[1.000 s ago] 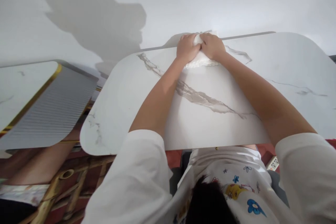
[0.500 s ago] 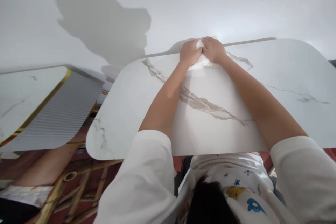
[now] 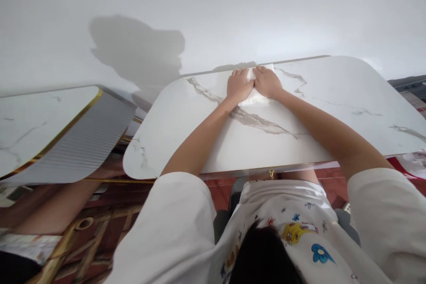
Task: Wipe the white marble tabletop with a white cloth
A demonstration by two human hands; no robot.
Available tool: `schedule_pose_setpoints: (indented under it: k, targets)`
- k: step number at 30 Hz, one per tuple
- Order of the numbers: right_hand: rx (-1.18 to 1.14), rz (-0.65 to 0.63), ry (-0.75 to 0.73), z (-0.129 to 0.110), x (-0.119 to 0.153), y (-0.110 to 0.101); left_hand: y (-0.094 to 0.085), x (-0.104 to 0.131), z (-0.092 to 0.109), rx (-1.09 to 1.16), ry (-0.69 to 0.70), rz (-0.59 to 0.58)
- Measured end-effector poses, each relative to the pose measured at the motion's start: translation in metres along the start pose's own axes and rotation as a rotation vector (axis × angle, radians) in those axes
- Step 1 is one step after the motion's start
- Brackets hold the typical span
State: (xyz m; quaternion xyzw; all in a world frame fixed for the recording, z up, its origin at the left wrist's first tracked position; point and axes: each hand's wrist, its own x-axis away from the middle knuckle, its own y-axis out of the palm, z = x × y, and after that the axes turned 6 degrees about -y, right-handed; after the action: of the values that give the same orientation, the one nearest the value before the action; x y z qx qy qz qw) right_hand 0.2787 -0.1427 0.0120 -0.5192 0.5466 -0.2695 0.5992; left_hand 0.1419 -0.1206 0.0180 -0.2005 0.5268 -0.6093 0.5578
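Note:
A crumpled white tissue [image 3: 257,99], perhaps a paper towel, lies on the white marble-patterned tabletop [image 3: 186,128] near its far edge. My left hand [image 3: 239,84] presses down on the left part of it, fingers stretched forward and flat. Beside it, my right hand [image 3: 266,81] lies on the right part, its fingers also laid out straight. The two thumbs meet or nearly meet in the middle. Both palms hide much of the tissue; its near edge and far right corner show. Grey-brown veins run across the tabletop under and around my arms.
A white wall [image 3: 233,13] with a shadow stands right behind the tabletop. To the left is another marble-patterned table [image 3: 43,120] with a gold edge and ribbed grey side. Below it are a person's leg [image 3: 66,208] and a bamboo frame [image 3: 83,248]. A gold knob [image 3: 271,173] sits under the near edge.
My view has tilted up, so more of the tabletop's near edge and right side shows. Both hands have flattened from a bunched grip, and lie slightly nearer to me on the tabletop with the tissue.

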Motion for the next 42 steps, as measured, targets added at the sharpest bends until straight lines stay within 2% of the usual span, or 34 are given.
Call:
schedule_pose_setpoints:
  k: [10,15,19,22,27,30,33,37,42]
  targets:
    - [-0.039,0.035,-0.065,-0.056,0.080,-0.024,-0.039,0.094,0.018,-0.054,-0.003,-0.076]
    - [-0.080,0.001,-0.087,-0.080,0.113,-0.035,-0.055,0.137,0.024,-0.090,0.011,-0.084]
    - [-0.096,0.007,-0.092,-0.090,0.135,-0.043,-0.061,0.162,0.036,-0.086,-0.010,-0.081]
    - [-0.104,0.023,-0.091,-0.086,0.151,-0.049,-0.061,0.173,0.051,-0.089,-0.042,-0.094]
    - [-0.086,0.032,-0.071,-0.057,0.182,-0.064,-0.049,0.179,0.088,-0.060,-0.037,-0.145]
    - [-0.071,0.054,-0.044,-0.037,0.200,-0.075,-0.038,0.177,0.111,-0.014,0.004,-0.158]
    - [-0.041,0.064,-0.018,-0.023,0.207,-0.081,-0.031,0.172,0.126,0.013,0.041,-0.171]
    - [0.003,0.054,0.001,-0.014,0.196,-0.081,-0.027,0.157,0.128,0.014,0.066,-0.187]
    - [0.032,0.004,-0.014,0.006,0.156,-0.074,-0.013,0.119,0.118,0.044,0.042,-0.153]
